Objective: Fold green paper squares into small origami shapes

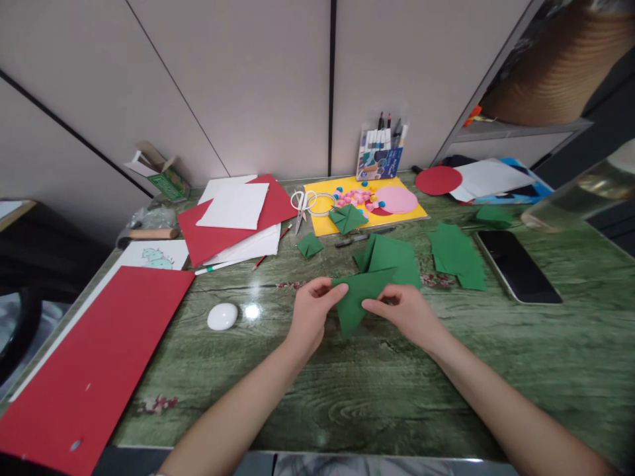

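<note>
Between my two hands is a folded piece of green paper [353, 305], a triangle with its tip pointing down toward me. My left hand [313, 305] pinches its upper left corner, thumb on top. At its right side, my right hand [401, 309] grips the edge between thumb and fingers. Just behind it lies more folded green paper [397, 254], partly covered by the held piece. Two smaller folded green pieces, a small square [310, 246] and a larger one [348, 218], sit farther back. A stack of green paper [457, 256] lies to the right.
A phone [518, 266] lies right, near a clear bottle [580, 188]. White scissors [300, 208] and a pen [364, 237] lie behind my hands. A white oval object [222, 317] and red sheets [99, 357] are left. A marker box [381, 153] stands against the wall.
</note>
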A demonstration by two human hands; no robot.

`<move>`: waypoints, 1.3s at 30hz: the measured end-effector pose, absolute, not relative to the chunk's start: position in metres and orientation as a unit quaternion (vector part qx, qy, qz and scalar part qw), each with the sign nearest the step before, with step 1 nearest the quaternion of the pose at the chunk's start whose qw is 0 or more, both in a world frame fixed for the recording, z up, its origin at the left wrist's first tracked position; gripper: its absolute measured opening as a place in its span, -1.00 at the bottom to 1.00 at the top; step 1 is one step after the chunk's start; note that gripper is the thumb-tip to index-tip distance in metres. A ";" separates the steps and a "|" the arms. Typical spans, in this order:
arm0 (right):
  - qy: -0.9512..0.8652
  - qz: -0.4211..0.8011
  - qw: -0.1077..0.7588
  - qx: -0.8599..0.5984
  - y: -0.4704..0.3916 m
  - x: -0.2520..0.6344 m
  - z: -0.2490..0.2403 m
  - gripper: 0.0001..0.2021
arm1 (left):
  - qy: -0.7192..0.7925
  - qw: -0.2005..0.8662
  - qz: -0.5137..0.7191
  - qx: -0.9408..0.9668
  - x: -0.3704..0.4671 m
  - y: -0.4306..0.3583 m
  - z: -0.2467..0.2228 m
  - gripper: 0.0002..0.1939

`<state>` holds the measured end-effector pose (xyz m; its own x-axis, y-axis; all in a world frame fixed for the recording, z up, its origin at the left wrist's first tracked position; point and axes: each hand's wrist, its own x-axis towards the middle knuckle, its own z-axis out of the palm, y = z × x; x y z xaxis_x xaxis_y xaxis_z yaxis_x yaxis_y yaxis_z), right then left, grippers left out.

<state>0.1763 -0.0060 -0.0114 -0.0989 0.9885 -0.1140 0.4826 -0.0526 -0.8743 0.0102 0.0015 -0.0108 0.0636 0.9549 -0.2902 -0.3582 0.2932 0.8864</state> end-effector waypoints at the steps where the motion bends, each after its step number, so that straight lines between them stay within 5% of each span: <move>1: -0.613 0.416 0.309 -0.597 -0.006 0.176 -0.012 -0.68 | 0.470 0.655 0.502 0.314 0.010 0.002 -0.011 -0.79; 12: -0.488 0.475 0.430 -0.593 -0.005 0.183 -0.017 -0.64 | 0.480 0.647 0.485 0.342 0.009 0.000 -0.013 -0.80; 39: -0.419 0.488 0.512 -0.569 0.000 0.191 -0.013 -0.72 | 0.504 0.608 0.473 0.390 0.011 0.001 -0.013 -0.82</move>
<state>0.1907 0.0002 -0.0128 0.1738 0.9766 -0.1264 -0.0231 -0.1243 -0.9920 0.0112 0.0009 -0.0129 0.0443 0.9687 -0.2443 -0.1817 0.2483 0.9515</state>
